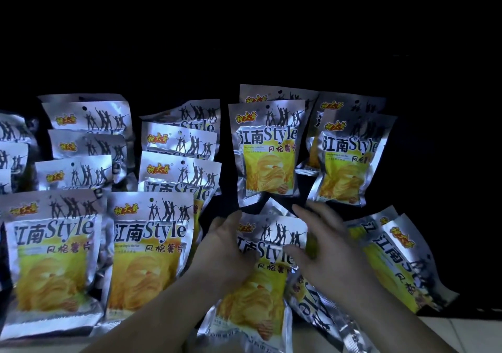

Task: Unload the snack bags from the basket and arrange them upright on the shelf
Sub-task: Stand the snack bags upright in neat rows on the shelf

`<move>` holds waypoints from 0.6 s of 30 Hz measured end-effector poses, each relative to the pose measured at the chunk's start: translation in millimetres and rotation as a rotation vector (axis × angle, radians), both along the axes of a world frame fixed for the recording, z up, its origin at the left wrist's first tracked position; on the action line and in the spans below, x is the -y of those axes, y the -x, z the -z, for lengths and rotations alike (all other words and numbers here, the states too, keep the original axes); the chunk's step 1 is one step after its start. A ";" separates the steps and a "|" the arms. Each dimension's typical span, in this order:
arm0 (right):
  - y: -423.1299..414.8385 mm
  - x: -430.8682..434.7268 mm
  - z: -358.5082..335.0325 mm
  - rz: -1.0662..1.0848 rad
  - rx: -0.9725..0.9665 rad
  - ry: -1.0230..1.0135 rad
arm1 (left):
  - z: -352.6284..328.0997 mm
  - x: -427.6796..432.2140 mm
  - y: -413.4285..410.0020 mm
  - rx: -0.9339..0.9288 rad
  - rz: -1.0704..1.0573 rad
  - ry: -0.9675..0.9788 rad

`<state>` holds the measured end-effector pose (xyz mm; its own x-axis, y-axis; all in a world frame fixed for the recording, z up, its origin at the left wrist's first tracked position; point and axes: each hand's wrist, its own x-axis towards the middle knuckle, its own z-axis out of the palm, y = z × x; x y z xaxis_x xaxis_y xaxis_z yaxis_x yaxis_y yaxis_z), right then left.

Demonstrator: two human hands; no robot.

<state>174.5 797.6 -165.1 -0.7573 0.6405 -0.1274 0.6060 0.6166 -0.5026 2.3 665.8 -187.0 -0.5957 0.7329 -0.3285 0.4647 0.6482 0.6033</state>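
Plainly, the left hand's fingers (233, 217) curl round the left edge of the held bag (267, 244), with the thumb pressed on its printed front. The right hand's fingers (305, 212) are spread wider, reaching past its upper right corner with the thumb laid across the front. Left hand (225, 246) and right hand (328, 255) thus grip one snack bag between them, roughly upright and facing the camera, low at the front of the dark shelf (213, 211). Just below and right of the held bag a loose bag (307, 302) lies flat and crooked, partly under it. Farther right, the leaning bags (391, 260) tilt away. Behind the held bag stand two upright bags (267, 151), and left of it the standing rows (149, 246) run back in neat files. The basket is not in view. The likely trouble is the footing: set down on the flat bag's slick foil, the held bag would probably rock and fall forward off the shelf's edge. A puffed foil pack may also slip if the grip loosens unevenly. The right wrist passes close to the leaning bags, so a careless withdrawal could push them right over, and a shove backward could topple the upright pair behind
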 end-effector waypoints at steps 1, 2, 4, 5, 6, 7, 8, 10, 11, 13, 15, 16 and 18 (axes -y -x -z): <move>-8.1 3.3 -3.4 0.016 0.009 -0.125 | -0.5 -0.1 -2.5 -0.007 -0.001 0.018; -15.3 6.7 -5.5 0.031 0.034 -0.199 | -1.6 -0.7 -4.7 -0.010 -0.002 0.020; -27.0 13.3 -8.8 0.035 0.141 -0.162 | -7.1 -2.5 -9.9 -0.014 -0.002 0.015; -32.5 15.3 -6.7 0.024 0.182 -0.097 | -11.4 -2.6 -12.1 -0.026 0.002 0.012; -37.7 16.4 -4.4 0.019 0.204 -0.055 | -15.1 -1.9 -13.8 -0.054 0.011 0.009; -41.5 16.2 -3.5 0.030 0.195 -0.051 | -18.1 -0.6 -14.2 -0.097 0.025 0.001; -43.5 15.3 -4.1 0.055 0.157 -0.058 | -20.5 1.1 -13.3 -0.140 0.035 -0.016; -44.5 14.7 -8.6 0.115 0.063 -0.024 | -24.9 4.5 -9.0 -0.153 0.018 -0.090; -44.6 15.7 -11.5 0.136 0.012 0.011 | -28.6 6.1 -6.6 -0.084 -0.022 -0.155; -42.6 18.6 -14.6 0.150 -0.086 0.034 | -40.8 6.9 -3.1 0.163 -0.130 -0.286; -37.9 20.9 -18.9 0.152 -0.175 0.085 | -54.3 4.0 1.5 0.353 -0.197 -0.404; -34.7 22.9 -21.9 0.150 -0.241 0.147 | -61.6 1.7 4.7 0.400 -0.224 -0.462; -24.9 28.7 -33.1 0.137 -0.379 0.323 | -75.0 -3.4 10.8 0.484 -0.274 -0.583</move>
<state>199.4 768.9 -132.0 -0.7009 0.7100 -0.0683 0.4089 0.3214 -0.8541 -8.6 669.1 -112.1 -0.6684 0.7147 -0.2060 -0.0646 0.2202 0.9733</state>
